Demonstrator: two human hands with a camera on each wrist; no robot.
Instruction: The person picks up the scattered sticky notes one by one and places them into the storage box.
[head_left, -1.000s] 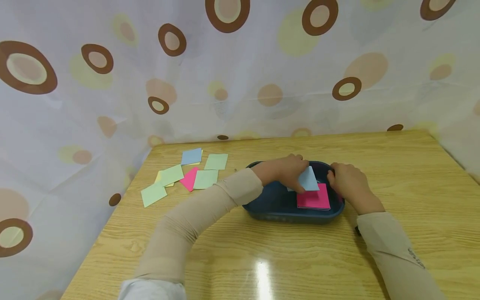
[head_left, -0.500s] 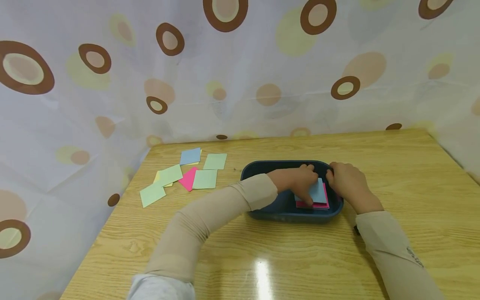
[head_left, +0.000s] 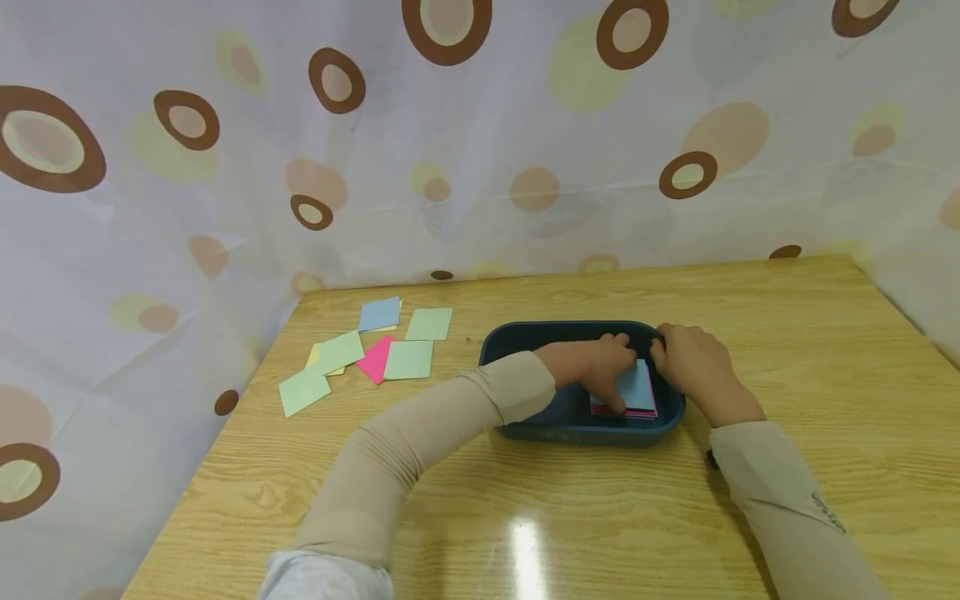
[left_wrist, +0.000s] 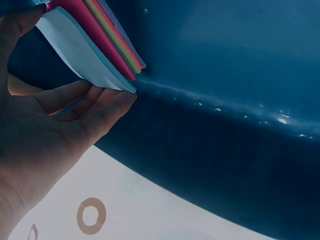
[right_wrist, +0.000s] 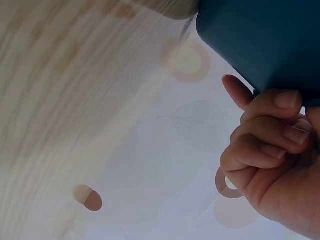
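One blue pad [head_left: 637, 387] lies pinched in the left hand [head_left: 604, 368] atop the stack [left_wrist: 97, 37] in the tub [head_left: 585, 436], which the right hand [head_left: 699, 364] grips with curled fingers, and uneven release could skew the stack.

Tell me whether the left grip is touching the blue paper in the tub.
Touching. The left wrist view shows it plainly: the left grip holds the blue paper, with fingertips against its edge and no gap there.
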